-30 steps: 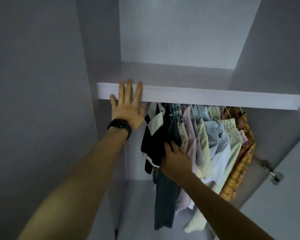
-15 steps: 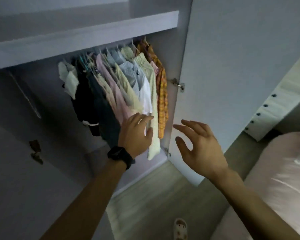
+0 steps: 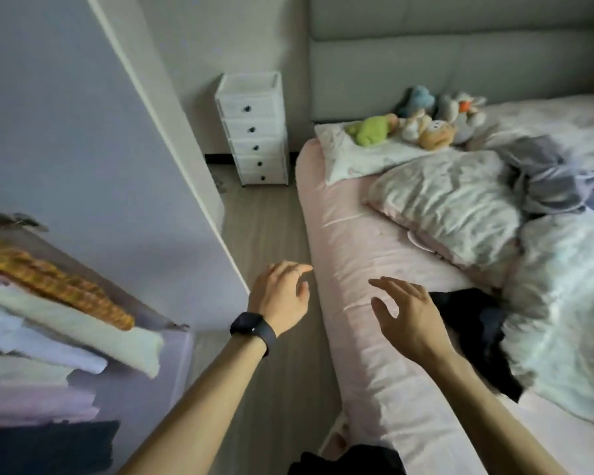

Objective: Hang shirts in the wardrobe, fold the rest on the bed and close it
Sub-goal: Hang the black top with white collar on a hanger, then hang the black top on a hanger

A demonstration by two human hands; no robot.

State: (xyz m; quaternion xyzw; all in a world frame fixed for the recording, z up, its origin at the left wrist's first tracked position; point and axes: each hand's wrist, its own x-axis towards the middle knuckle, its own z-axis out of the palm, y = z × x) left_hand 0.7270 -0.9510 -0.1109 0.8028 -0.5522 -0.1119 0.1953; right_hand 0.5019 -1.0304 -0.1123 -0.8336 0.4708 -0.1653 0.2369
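My left hand [image 3: 282, 296], with a black watch on the wrist, hovers over the wooden floor beside the bed, fingers relaxed and holding nothing. My right hand [image 3: 405, 313] hangs over the pink sheet of the bed [image 3: 354, 255], fingers spread and empty. A dark garment [image 3: 477, 323] lies on the bed just right of that hand, partly under the white duvet [image 3: 563, 303]. Grey and blue clothes [image 3: 549, 180] are heaped further back. Hanging shirts [image 3: 48, 313] show at the left edge inside the wardrobe. The open wardrobe door [image 3: 100, 159] stands between them and the bed.
A white drawer tower [image 3: 254, 132] stands against the wall by the headboard. Soft toys [image 3: 422, 121] and pillows [image 3: 443, 197] lie at the head of the bed. A strip of wooden floor [image 3: 268, 234] runs between door and bed.
I have turned right, from the wardrobe rail to the bed. Both hands left the hanging shirts and the shelf and now hover empty near the bed's edge.
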